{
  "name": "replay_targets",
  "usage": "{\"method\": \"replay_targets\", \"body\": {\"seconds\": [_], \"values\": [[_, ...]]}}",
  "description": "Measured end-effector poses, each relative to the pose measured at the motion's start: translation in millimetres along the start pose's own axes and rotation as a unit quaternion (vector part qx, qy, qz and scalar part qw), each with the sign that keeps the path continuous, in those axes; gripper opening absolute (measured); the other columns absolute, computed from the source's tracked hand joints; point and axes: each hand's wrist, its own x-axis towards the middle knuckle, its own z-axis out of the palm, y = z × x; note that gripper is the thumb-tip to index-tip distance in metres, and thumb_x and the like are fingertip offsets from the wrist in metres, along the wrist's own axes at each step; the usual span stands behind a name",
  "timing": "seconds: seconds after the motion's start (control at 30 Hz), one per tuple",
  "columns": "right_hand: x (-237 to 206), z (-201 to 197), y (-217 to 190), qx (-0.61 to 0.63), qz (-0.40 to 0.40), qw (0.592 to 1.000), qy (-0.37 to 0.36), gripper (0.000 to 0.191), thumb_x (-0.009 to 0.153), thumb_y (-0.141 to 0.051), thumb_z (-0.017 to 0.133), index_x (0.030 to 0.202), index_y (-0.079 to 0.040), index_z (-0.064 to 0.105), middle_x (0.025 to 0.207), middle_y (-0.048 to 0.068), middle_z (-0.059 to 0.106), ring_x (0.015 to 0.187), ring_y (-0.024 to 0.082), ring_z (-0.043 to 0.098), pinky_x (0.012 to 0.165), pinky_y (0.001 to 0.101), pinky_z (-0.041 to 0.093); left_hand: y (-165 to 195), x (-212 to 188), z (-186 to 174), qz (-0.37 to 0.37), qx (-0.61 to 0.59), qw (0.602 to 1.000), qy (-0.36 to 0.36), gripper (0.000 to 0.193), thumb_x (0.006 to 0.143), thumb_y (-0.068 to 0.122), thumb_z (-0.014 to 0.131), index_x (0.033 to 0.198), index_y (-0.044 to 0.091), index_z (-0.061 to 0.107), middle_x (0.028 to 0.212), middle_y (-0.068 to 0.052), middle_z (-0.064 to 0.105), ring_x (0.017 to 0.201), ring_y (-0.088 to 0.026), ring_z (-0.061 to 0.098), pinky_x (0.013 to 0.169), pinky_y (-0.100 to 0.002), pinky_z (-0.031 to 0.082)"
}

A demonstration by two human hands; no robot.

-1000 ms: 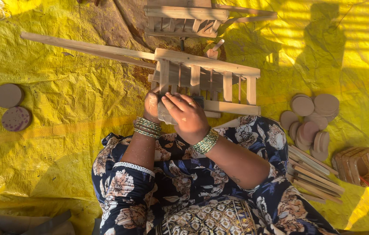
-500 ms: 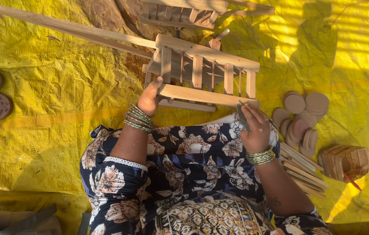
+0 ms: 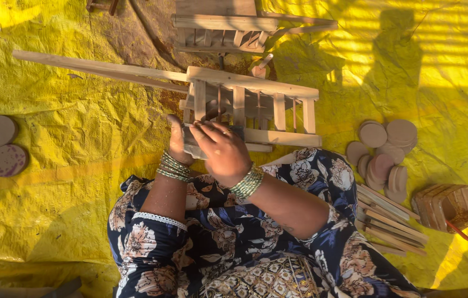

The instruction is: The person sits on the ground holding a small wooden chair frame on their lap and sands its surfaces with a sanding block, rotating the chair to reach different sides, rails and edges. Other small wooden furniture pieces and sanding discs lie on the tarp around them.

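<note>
left hand is gripping the wooden slatted frame at centre frame | right hand is curling closed over its lower rail | 2 round discs are lying at left edge

Crinkled yellow tarp in striped sunlight, bare earth beyond

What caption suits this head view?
Both hands, left and right, grip a wooden frame on a yellow tarp.
</note>
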Motion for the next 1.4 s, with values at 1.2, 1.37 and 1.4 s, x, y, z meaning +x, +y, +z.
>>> {"method": "replay_targets", "body": {"seconds": [1.2, 1.37, 1.4], "values": [[-29, -6, 36, -0.042, -0.050, 0.998, 0.024, 0.064, 0.077, 0.014, 0.058, 0.138, -0.004, 0.063, 0.145, 0.012, 0.062, 0.135, 0.033, 0.059, 0.117, 0.0432, 0.048, -1, 3, 4, 0.066, 0.179, 0.980, 0.065, 0.084, 0.106, 0.064, 0.038, 0.158, -0.002, 0.041, 0.158, -0.017, 0.051, 0.146, -0.028, 0.051, 0.124, -0.041, 0.039], [-128, -43, 128, -0.158, 0.109, 0.981, 0.015, 0.064, 0.067, 0.011, 0.061, 0.130, -0.001, 0.070, 0.140, 0.018, 0.065, 0.129, 0.040, 0.058, 0.110, 0.0494, 0.045, 3, 4, 21, 0.010, 0.189, 0.972, 0.138, 0.069, 0.104, 0.045, 0.053, 0.154, 0.000, 0.040, 0.154, -0.014, 0.050, 0.142, -0.028, 0.051, 0.121, -0.047, 0.040], [-148, -54, 147, -0.189, 0.123, 0.974, 0.026, 0.060, 0.073, 0.010, 0.061, 0.132, 0.001, 0.069, 0.141, 0.019, 0.064, 0.131, 0.041, 0.057, 0.112, 0.0502, 0.046, 4, 6, 23, 0.004, 0.197, 0.971, 0.136, 0.065, 0.103, 0.039, 0.056, 0.154, 0.001, 0.040, 0.153, -0.014, 0.051, 0.141, -0.028, 0.051, 0.121, -0.047, 0.040]]}}
